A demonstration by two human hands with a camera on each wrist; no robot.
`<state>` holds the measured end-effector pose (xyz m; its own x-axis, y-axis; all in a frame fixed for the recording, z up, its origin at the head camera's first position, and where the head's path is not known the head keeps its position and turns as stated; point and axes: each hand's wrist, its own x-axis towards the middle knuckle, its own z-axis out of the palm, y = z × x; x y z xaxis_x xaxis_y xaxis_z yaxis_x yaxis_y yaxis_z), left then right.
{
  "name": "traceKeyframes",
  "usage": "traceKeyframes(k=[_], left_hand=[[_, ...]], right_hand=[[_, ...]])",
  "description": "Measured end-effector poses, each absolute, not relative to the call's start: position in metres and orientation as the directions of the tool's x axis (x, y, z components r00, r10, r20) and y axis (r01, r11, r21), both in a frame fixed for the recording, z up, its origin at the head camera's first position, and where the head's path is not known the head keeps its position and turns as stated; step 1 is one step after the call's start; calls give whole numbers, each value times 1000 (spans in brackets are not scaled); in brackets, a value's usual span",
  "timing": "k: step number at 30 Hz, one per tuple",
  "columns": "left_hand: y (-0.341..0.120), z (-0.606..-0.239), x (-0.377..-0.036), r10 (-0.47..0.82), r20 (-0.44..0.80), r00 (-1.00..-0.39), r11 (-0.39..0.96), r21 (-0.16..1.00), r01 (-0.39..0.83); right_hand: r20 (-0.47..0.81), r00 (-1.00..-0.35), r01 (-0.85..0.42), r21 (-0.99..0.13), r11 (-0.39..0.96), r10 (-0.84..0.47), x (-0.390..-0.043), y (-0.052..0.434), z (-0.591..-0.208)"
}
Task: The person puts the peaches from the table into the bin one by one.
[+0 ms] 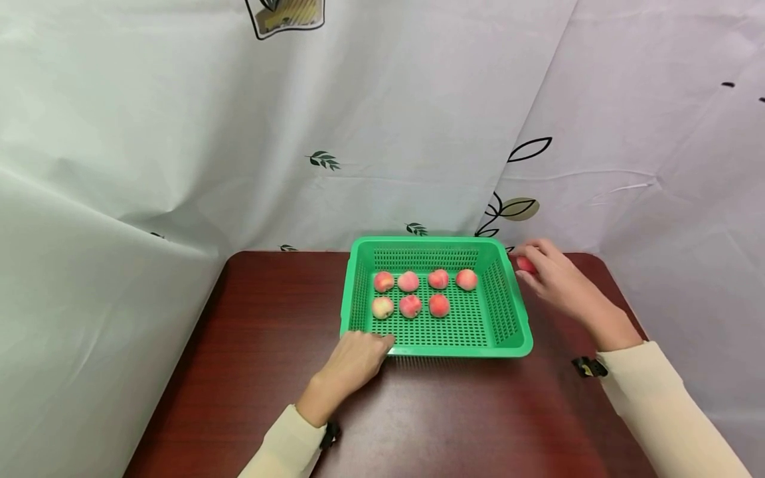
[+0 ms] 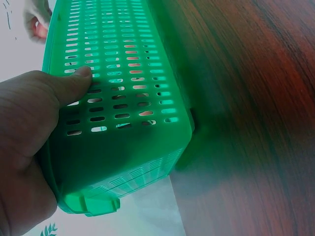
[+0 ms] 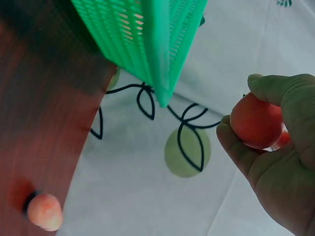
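My left hand (image 1: 357,358) grips the near left rim of a green plastic basket (image 1: 454,351); in the left wrist view its thumb (image 2: 76,87) lies along the slotted wall. Inside the basket sit several red and yellow peaches, among them a pale one (image 1: 382,307) at the front left and a red one (image 1: 439,305). Just past the basket's right side, my right hand (image 1: 558,279) holds a red peach (image 3: 257,121) between thumb and fingers, raised above the table. Another bit of red (image 3: 282,139) shows below it, partly hidden by the hand.
A loose peach (image 3: 45,212) lies on the dark red wooden table (image 1: 269,318), near its edge in the right wrist view. White cloth (image 1: 418,133) with leaf prints hangs behind the table and on both sides. The basket stands near the back edge.
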<state>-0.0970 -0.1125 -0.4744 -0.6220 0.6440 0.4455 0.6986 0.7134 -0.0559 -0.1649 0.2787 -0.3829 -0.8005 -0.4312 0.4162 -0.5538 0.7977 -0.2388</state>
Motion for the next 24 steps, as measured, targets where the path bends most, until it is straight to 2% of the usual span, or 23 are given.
traceKeyframes(k=[7, 16, 24], left_hand=[[-113, -475, -97, 647, 435, -626, 717, -69, 693], [-116, -473, -97, 643, 428, -635, 722, -61, 689], [-113, -472, -98, 645, 422, -637, 716, -42, 697]], right_hand=[[369, -787, -588, -204, 783, -495, -176, 262, -378], [329, -725, -675, -171, 717, -605, -194, 235, -372], [196, -780, -624, -189, 758, -594, -205, 225, -372]])
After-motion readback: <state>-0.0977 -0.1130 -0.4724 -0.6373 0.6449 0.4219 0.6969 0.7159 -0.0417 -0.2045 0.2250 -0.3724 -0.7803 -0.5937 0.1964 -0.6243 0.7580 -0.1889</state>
